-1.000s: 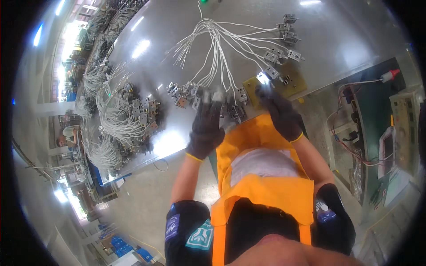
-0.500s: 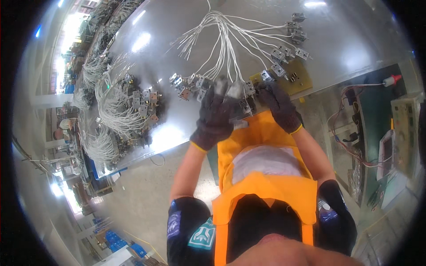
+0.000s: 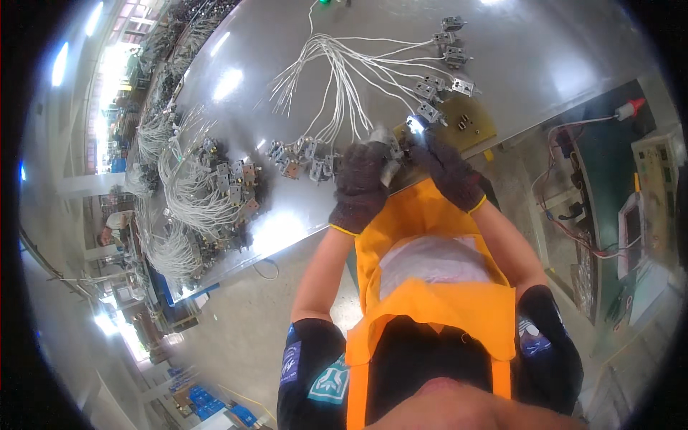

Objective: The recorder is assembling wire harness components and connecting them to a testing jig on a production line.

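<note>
Both my hands wear dark knit gloves with yellow cuffs and work close together at the table's near edge. My left hand (image 3: 360,183) is closed, its pale fingertips against the small metal blocks on the near side of a white wire bundle (image 3: 326,54). My right hand (image 3: 446,168) is closed too, fingertips beside a shiny metal block (image 3: 417,125) at the tan board (image 3: 476,132). What either hand grips is hidden among fingers and blocks. More wired metal blocks (image 3: 290,161) lie left of my left hand, and others (image 3: 455,56) lie farther right.
The grey metal table (image 3: 530,79) carries a large heap of white-wired metal blocks (image 3: 208,193) on the left. Beyond its right edge are a green surface (image 3: 602,179), a red-tipped plug (image 3: 631,109) and a cream instrument box (image 3: 652,193). Another person (image 3: 115,226) is far left.
My left hand has shifted right and slightly nearer, closer to my right hand, uncovering blocks on its left. The view has shifted a little, moving the wires and board left and down.
</note>
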Demonstrator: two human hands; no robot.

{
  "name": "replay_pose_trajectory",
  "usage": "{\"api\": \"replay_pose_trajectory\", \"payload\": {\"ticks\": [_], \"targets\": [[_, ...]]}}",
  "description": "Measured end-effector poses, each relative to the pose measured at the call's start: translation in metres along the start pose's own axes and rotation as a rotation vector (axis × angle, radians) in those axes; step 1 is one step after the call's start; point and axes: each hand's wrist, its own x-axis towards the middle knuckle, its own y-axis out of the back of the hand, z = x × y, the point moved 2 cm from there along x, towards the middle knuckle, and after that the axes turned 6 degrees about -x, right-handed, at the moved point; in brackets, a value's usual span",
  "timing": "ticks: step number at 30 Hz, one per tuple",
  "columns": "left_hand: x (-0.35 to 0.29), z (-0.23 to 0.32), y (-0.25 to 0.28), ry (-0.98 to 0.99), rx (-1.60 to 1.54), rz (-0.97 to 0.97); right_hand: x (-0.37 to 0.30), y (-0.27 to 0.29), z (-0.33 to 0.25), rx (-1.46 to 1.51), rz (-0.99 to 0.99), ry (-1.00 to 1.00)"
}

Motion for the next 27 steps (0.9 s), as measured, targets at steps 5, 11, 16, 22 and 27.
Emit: {"api": "replay_pose_trajectory", "payload": {"ticks": [5, 11, 16, 22, 27], "targets": [[0.01, 0.013, 0.003, -0.064, 0.015, -0.04, -0.004, -0.012, 0.02, 0.001, 0.085, 0.01], [0.008, -0.006, -0.006, -0.022, 0.046, -0.07, -0.003, -0.009, 0.003, 0.065, -0.1, -0.101], [0.007, -0.01, 0.003, -0.038, 0.001, -0.187, 0.012, 0.009, 0.006, -0.11, -0.032, 0.02], [0.027, 0.007, 0.012, 0.227, -0.121, -0.195, 0.04, 0.041, 0.023, 0.549, 0.107, -0.1], [0.038, 0.018, -0.023, 0.135, -0.158, 0.017, 0.049, 0.055, 0.028, 0.698, 0.202, -0.221]]}}
